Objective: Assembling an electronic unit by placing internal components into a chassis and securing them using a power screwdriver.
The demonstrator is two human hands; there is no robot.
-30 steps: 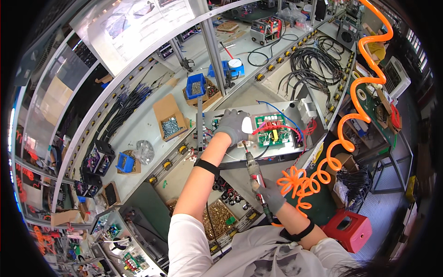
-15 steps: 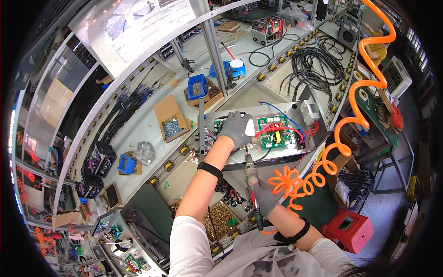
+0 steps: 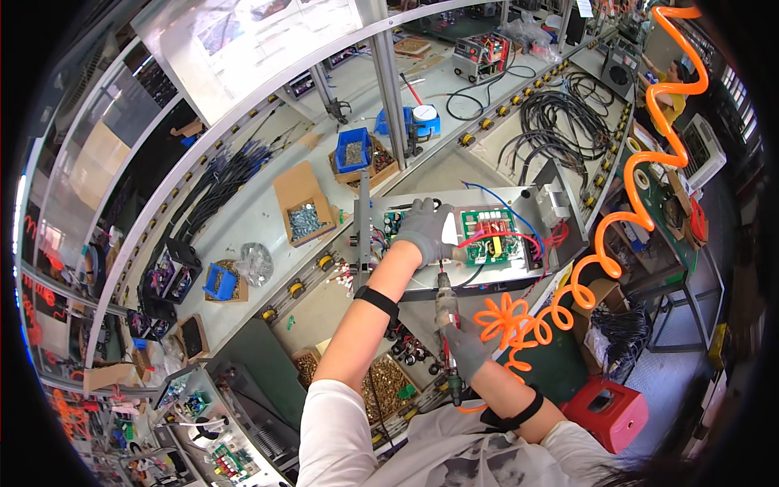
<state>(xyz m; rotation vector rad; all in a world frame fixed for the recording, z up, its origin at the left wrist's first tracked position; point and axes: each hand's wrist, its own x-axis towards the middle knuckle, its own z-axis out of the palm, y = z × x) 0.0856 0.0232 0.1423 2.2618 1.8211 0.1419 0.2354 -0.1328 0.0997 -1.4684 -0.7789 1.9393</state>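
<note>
Green circuit board [image 3: 493, 235], orange hose [image 3: 657, 157]

An upright metal post [image 3: 388, 89] stands beside a long pale worktop [image 3: 247, 219] that stretches to its left and beyond it. Left of the post, a white panel of sheets [image 3: 251, 40] glares with strong light; farther left, a metal frame holds grey panels [image 3: 126, 105]. Right of the post runs a track of yellow rollers [image 3: 485, 124]. Well to the post's right, a green-topped workbench [image 3: 687, 256] rises on metal legs over bluish-grey flooring [image 3: 669, 373]; barred windows [image 3: 740, 105] brighten the dim far side, and a red stool [image 3: 604, 414] sits lower right of the post.
</note>
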